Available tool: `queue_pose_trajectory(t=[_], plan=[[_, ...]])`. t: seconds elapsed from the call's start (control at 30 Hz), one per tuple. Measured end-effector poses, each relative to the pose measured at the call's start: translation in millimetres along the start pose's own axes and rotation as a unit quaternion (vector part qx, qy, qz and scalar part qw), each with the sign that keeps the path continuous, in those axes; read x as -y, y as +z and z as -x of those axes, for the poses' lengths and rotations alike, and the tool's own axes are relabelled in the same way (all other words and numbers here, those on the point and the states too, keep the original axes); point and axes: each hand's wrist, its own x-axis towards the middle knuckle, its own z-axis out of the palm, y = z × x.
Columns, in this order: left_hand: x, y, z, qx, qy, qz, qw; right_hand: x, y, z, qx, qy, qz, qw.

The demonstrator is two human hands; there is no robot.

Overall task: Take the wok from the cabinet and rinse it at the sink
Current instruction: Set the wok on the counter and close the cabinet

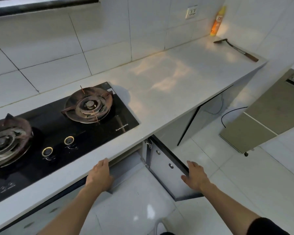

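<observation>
No wok and no sink are in view. Under the white countertop (168, 92), two grey cabinet doors stand swung open. My left hand (99, 175) grips the top edge of the left cabinet door (126, 167), its fingertips reaching under the counter's front lip. My right hand (195, 177) holds the free edge of the right cabinet door (163, 165), thumb on its inner face. The countertop hides the inside of the cabinet.
A black two-burner gas hob (61, 129) is set in the counter at left. A metal spatula (236, 49) and an orange spray bottle (216, 22) lie at the far right corner. A beige appliance (265, 114) stands on the white tiled floor (227, 167) to the right.
</observation>
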Motion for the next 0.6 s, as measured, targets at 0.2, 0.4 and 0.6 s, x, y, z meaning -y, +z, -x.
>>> queue_pose_trajectory(t=[0.2, 0.4, 0.6], plan=[[-3.3, -12.1, -9.8, 0.023, -0.007, -0.035, 0.999, -6.7, 19.4, -8.1, 0.037, 0.013, -0.082, 0.996], [-1.7, 2.6, 1.4, -0.016, -0.008, -0.023, 1.0, 5.0, 23.9, -5.5, 0.046, 0.02, -0.135, 0.99], [26.2, 23.1, 20.8, -0.086, 0.013, -0.031, 0.996, 31.1, 43.3, 14.3, 0.051, 0.037, -0.204, 0.977]])
